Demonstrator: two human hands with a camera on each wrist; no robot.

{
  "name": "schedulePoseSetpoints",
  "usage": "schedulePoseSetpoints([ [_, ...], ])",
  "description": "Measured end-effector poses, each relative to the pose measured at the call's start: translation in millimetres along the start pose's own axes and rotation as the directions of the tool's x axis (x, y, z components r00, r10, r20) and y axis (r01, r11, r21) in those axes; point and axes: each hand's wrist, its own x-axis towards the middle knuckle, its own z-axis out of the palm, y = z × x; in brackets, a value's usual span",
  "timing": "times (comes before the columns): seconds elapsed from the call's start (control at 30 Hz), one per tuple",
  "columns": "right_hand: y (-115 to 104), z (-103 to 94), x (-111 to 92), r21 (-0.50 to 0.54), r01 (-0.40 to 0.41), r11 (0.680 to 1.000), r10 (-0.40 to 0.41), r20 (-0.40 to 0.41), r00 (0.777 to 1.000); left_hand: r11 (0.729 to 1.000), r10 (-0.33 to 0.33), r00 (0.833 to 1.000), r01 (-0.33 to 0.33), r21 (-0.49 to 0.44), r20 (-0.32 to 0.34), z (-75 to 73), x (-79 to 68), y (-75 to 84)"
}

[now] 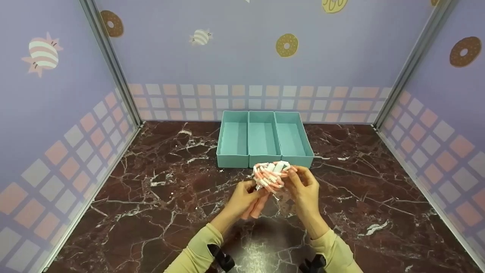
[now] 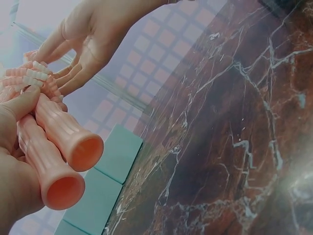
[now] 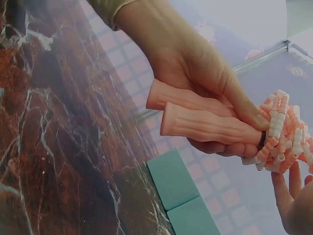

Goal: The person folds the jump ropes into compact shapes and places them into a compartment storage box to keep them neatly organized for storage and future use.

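A beaded jump rope (image 1: pixel 268 177) in pink and white is bundled up between both hands, above the dark marbled table. My left hand (image 1: pixel 244 197) grips it where the two pink handles meet the beads, thumb over the top. In the left wrist view the handles (image 2: pixel 66 129) point back with their hollow flared ends showing. My right hand (image 1: pixel 305 187) pinches the far right side of the beaded bundle between thumb and fingers. In the right wrist view the beads (image 3: pixel 288 132) lie in a tangled cluster; some fingertips are hidden behind them.
A light teal organizer box (image 1: pixel 233 161) with three long compartments stands behind the hands, near the back wall. Purple walls (image 1: pixel 242 64) with donut and candy pictures close in the marbled table (image 1: pixel 151 212) at the back and both sides.
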Motion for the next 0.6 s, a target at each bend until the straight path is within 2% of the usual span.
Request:
schedulePoseSetpoints([
  [0.1,0,-0.6,2,0.035,-0.051,0.998,0.051,-0.010,0.999,1.000,0.001,1.000,-0.001,-0.005,0.009,0.6,-0.5,-1.6],
  [0.33,-1,-1.4,5,0.093,-0.149,0.984,0.147,0.034,0.989,1.000,0.024,0.999,-0.024,-0.002,0.023,-0.2,-1.8,-3.7],
  [0.47,-1,-3.9,12,0.133,-0.222,0.966,0.220,0.029,0.975,0.995,0.102,0.994,-0.103,0.016,0.045,-2.0,-3.4,-4.6],
  [0.6,0,-7.4,19,0.131,-0.308,0.942,0.308,0.017,0.951,0.986,0.160,0.982,-0.165,0.038,0.101,-2.7,-5.5,-2.6],
])
